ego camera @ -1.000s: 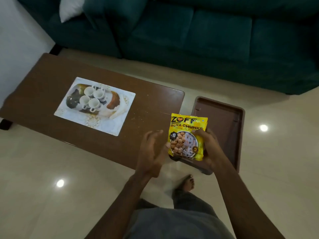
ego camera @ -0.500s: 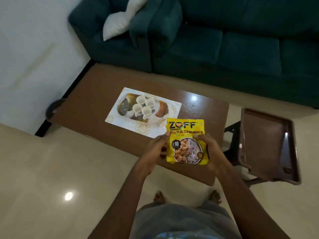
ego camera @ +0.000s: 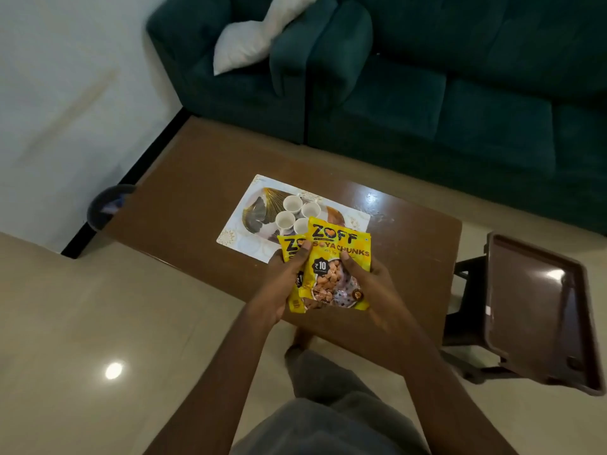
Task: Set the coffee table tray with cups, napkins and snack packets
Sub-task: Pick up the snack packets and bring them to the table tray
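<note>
Packets in hand, not yet down. Left hand [ego camera: 279, 290] has its grip curled round the rear soya chunks packet [ego camera: 289, 246]. Right hand [ego camera: 371, 284] pinches the front soya chunks packet [ego camera: 338, 239] along its right side, thumb on the print. Both packets are off the bench [ego camera: 410, 244], held just this side of the white patterned tray [ego camera: 230, 236]. From this angle their top edges overlap its near edge. Four white cups [ego camera: 285, 221] sit clustered mid-tray. Napkins: can't tell.

Doing this step well, my read: finish separating the two, then lay them flat on bare tray. The right end looks free. Bags like these are light and probably slippery, so lower them to contact before easing the fingers off, no dropping. Keep knuckles clear of the nearest cup, since a nudge could tip it.

Versus half a second ago: only one squared-up packet face showed then, with a hand on either edge. Now the stack is fanned, with the second packet poking out left. Hands have also gone forward, so the packets reach the cups' side of the tray edge rather than stopping short.
</note>
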